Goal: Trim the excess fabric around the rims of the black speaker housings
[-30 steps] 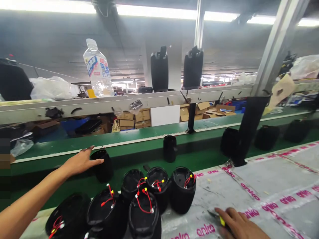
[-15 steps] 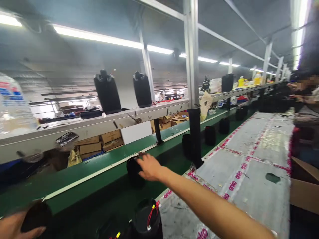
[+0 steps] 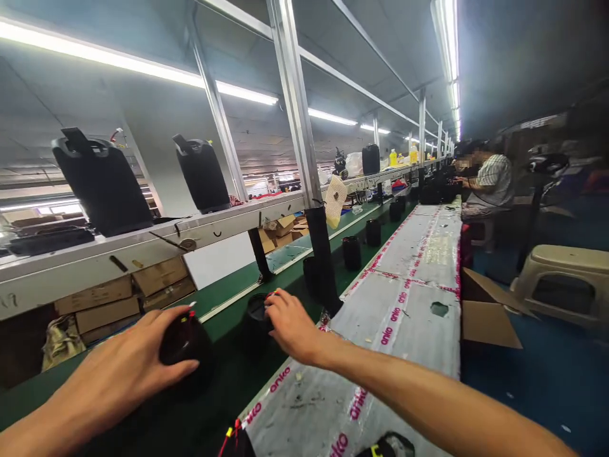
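The left hand (image 3: 126,355) curves around the near tub (image 3: 188,346), thumb in front, fingertips by its top; I cannot tell whether it grips. Just beyond, the right hand (image 3: 295,327) bends its fingers over the rim of the far tub (image 3: 255,317); how firmly they hold, I cannot tell either. Compared with 1 second ago, the right hand is off the table (image 3: 423,343), so each hand is now at 1 tub. Both tubs are on the green belt (image 3: 223,336). Past the right hand, a black-wrapped post (image 3: 321,260) partly hides a 3rd tub (image 3: 310,273) and stands in the way along the belt. Above the hands, a shelf (image 3: 228,231) bears 2 large black cases (image 3: 102,184). Right of the right forearm are a cardboard box (image 3: 490,320) and a stool (image 3: 566,260); farther off sits a co-worker (image 3: 495,174).
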`<state>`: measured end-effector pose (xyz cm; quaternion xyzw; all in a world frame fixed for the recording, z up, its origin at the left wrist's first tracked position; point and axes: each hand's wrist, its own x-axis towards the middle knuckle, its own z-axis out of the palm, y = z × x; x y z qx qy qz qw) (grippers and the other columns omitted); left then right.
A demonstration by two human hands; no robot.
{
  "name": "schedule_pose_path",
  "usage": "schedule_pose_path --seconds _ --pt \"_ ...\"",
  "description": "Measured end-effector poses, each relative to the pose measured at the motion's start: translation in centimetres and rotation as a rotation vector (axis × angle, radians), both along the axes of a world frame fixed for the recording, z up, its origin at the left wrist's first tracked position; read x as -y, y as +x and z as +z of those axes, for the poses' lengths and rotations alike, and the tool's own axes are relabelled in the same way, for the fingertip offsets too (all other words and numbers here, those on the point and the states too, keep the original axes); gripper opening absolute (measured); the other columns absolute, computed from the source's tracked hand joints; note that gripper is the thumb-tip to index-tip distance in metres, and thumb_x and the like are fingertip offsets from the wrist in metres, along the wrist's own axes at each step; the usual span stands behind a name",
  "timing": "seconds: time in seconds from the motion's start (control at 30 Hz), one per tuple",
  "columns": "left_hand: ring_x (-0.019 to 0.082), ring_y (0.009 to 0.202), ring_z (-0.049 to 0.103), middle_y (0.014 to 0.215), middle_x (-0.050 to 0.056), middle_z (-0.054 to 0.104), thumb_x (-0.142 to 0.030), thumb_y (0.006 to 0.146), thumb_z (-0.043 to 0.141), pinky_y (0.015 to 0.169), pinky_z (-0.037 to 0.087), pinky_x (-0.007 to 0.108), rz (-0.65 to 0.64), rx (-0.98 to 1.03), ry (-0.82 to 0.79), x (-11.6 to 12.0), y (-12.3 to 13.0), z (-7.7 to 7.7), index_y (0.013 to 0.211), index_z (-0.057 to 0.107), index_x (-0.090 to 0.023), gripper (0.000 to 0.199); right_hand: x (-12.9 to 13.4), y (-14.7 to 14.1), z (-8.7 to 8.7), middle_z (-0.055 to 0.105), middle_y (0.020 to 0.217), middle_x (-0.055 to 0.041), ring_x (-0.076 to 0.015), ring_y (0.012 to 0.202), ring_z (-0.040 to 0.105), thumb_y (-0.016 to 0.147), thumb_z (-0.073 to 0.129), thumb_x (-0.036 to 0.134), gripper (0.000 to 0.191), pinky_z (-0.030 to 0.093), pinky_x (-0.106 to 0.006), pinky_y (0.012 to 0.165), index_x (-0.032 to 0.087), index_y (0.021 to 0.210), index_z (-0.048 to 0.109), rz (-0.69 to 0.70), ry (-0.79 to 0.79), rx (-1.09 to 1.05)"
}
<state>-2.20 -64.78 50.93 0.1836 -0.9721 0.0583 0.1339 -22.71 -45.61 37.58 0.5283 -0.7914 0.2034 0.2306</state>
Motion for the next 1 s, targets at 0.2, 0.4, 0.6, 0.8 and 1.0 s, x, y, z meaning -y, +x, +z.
schedule_pose_path --seconds 0.2,0.4,0.6,0.8,1.0 --pt "0.032 0.114 0.064 0.128 0.009 0.066 -0.054 0.073 0.070 0.092 0.051 0.040 -0.319 0.212 0.075 -10.0 -10.0 -0.1 0.134 0.053 -0.024 0.070 -12.9 -5.8 0.4 0.058 0.128 -0.0140 -0.0321 0.128 0.048 0.077 0.078 0.010 0.039 0.045 -0.052 0.104 0.015 0.111 0.060 -0.097 0.004 -0.024" --pt "0.030 0.107 0.065 0.123 0.013 0.065 -0.061 0.070 0.077 0.090 0.054 0.045 -0.498 0.284 0.062 -17.7 -18.0 -3.5 0.133 0.051 -0.018 0.081 -19.8 -9.9 -0.5 0.058 0.123 -0.0086 -0.0291 0.121 0.053 0.091 0.068 0.023 0.024 0.047 -0.052 0.099 0.016 0.113 0.061 -0.205 -0.030 -0.019" --pt "0.026 0.107 0.064 0.129 0.012 0.060 -0.052 0.091 0.063 0.091 0.055 0.048 -0.441 0.317 0.046 -21.6 -22.2 -6.8 0.138 0.049 -0.019 0.059 -21.0 -12.1 -3.0 0.060 0.124 -0.0090 -0.0272 0.115 0.058 0.094 0.066 0.033 0.028 0.050 -0.049 0.096 0.017 0.118 0.062 -0.194 -0.023 0.032" --pt "0.031 0.123 0.057 0.146 0.016 0.049 -0.055 0.090 0.063 0.099 0.051 0.054 -0.403 0.368 0.054 -21.8 -22.4 -7.2 0.147 0.040 -0.021 0.071 -20.4 -13.1 -3.0 0.062 0.133 -0.0114 -0.0315 0.128 0.052 0.082 0.073 0.036 0.046 0.039 -0.054 0.109 0.020 0.124 0.063 -0.148 0.014 0.034" --pt "0.031 0.133 0.052 0.149 0.014 0.049 -0.068 0.080 0.065 0.108 0.043 0.037 -0.512 0.416 0.046 -18.9 -14.1 0.4 0.150 0.038 -0.019 0.090 -21.3 -12.9 -3.6 0.065 0.122 -0.0209 -0.0441 0.125 0.051 0.086 0.054 0.059 0.056 0.041 -0.065 0.102 0.015 0.118 0.067 -0.186 -0.135 0.048"
